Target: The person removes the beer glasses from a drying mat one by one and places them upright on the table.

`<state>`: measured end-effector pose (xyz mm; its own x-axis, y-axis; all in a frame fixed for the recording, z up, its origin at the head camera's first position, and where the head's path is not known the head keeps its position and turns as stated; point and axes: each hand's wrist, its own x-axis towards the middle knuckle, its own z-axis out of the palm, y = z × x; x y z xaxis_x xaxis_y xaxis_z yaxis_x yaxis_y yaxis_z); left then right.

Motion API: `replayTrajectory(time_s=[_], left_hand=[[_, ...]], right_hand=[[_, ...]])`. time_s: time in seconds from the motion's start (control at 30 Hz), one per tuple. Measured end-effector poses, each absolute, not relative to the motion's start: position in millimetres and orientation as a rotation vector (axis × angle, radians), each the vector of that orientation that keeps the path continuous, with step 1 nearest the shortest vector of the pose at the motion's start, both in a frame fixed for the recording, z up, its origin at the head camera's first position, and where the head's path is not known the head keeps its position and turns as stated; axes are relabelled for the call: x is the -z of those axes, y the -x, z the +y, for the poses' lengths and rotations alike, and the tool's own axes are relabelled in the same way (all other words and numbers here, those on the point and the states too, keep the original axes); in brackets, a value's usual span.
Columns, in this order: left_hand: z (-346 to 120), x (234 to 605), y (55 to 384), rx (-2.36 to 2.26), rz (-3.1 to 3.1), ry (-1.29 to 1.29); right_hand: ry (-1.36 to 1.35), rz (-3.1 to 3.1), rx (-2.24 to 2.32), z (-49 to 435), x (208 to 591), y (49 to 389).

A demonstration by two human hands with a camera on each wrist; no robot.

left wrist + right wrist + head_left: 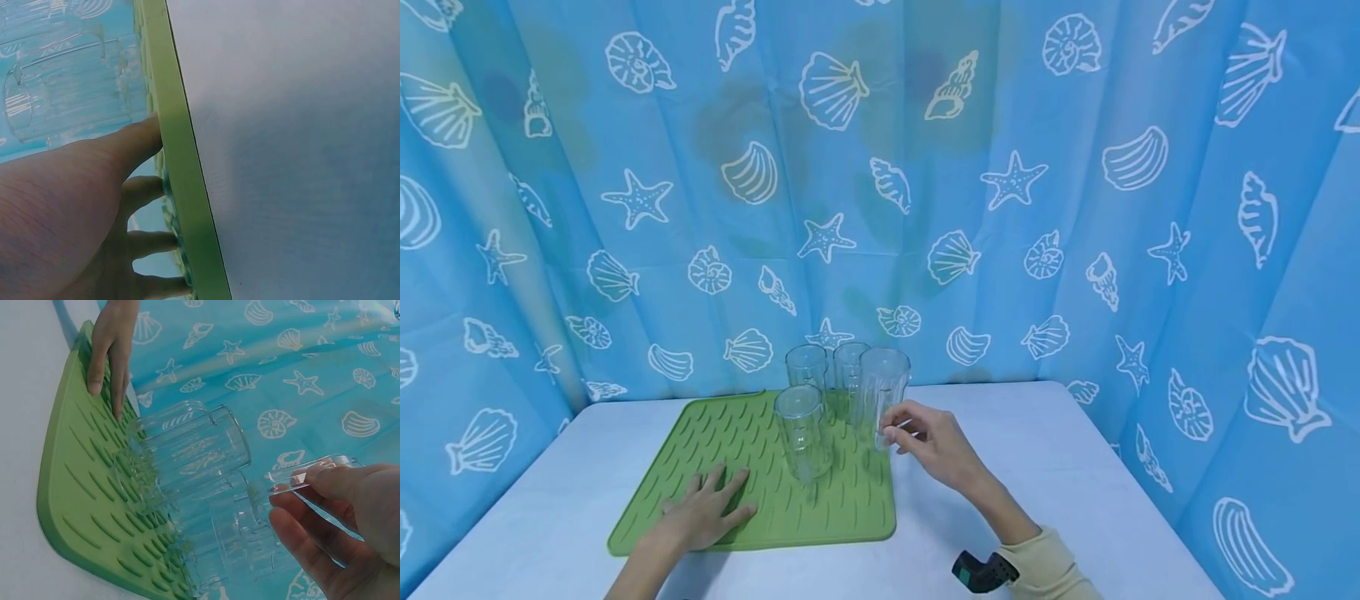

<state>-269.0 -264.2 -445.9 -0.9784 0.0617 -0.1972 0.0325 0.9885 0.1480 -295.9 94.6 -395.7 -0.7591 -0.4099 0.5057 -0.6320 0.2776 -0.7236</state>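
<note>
My right hand (928, 437) pinches the handle of a tall clear glass mug (882, 379) between thumb and fingers. In the right wrist view that handle (290, 475) shows between the thumb and the fingers. The mug is upright over the right part of a green ribbed drying mat (752, 525). My left hand (700, 508) rests on the mat's front left part with fingers spread, fingertips on the ribs. Another clear glass mug (801, 417) stands on the mat between the hands. Two more glasses, one at the back left (807, 367) and one beside the held mug (848, 367), stand behind.
The mat lies on a white-covered table (1015, 467), its front edge near me. A blue curtain (865, 183) with white shell and starfish prints hangs behind and along both sides. A black band (985, 572) is at my right wrist, next to a beige sleeve (1048, 567).
</note>
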Motion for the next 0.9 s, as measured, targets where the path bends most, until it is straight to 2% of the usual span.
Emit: replayTrajectory(time_s=[0.5,0.9], left_hand=[[-263.7,444.2,268.6,-0.234,2.922,-0.075],[-263.2,437.8,265.0,-0.271,2.968,-0.109]], right_hand=[[-1.056,-2.157,-1.717,101.4,390.3,298.4],[-0.961,-2.111,-1.884,103.1,389.1,299.8]])
